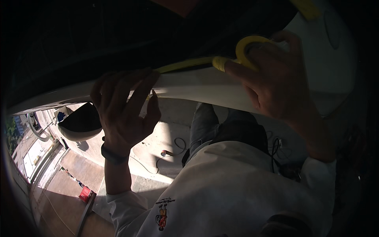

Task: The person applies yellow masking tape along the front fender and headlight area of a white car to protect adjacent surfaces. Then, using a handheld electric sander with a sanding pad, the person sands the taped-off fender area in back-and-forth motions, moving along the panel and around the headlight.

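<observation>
Overhead, a smooth white curved car body panel (197,85) runs across the middle of the frame, glossy where the sun hits it and dark in shadow above. Along its upper edge lies a strip of yellow masking tape (185,64), thin and flat, leading right to a yellow ring-shaped tape roll (246,47) in the upper right of the frame.

At centre left, the left hand (124,106) is spread with its fingers pressed flat against the panel edge, on the tape strip; it grips nothing. A dark band (112,156) circles its wrist. In the upper right, the right hand (276,79) is closed around the tape roll, its index finger stretched leftward along the tape where it leaves the roll.

Below, a white long-sleeved garment (237,189) with a small coloured emblem on the chest fills the lower centre. At left hangs a rounded side mirror (81,124), white shell with a dark face. Pale concrete floor (166,138) lies beneath, with a thin dark cable (173,152) curling over it, and a small red box (85,193) sits at lower left.
</observation>
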Tool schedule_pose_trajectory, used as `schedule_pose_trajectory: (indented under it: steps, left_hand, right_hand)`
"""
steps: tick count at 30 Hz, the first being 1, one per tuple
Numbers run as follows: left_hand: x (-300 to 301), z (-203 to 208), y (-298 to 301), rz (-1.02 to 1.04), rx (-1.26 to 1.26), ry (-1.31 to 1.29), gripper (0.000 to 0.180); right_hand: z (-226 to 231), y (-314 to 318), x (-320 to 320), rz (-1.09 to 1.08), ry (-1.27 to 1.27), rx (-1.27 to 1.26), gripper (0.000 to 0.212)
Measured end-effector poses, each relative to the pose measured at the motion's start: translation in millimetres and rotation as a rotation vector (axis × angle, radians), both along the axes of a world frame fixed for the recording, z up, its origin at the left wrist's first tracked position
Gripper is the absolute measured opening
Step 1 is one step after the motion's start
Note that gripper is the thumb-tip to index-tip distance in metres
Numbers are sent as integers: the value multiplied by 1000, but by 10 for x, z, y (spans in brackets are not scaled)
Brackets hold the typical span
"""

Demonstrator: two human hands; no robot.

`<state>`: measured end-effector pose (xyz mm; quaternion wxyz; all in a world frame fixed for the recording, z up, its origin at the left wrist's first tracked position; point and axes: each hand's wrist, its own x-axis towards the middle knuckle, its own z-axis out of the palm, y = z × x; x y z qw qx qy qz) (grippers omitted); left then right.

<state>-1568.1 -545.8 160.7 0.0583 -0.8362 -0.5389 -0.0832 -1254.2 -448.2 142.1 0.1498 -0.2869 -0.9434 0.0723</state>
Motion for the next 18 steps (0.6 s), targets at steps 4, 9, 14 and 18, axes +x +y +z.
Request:
schedule_pose_trajectory:
  steps: [4, 9, 14, 18]
  left_hand:
    - [-21, 62, 75, -15, -13, -6, 40]
    - [-20, 86, 111, -8, -12, 11, 42]
    - [2, 64, 118, 6, -11, -6, 43]
    - [23, 29, 139, -1, -11, -4, 44]
  right_hand:
    - [-58, -12, -22, -2, 29, 17, 38]
    - [-27, 11, -6, 22, 16, -8, 34]
    - [55, 24, 6, 48, -20, -31, 32]
    - [60, 36, 2, 58, -38, -43, 30]
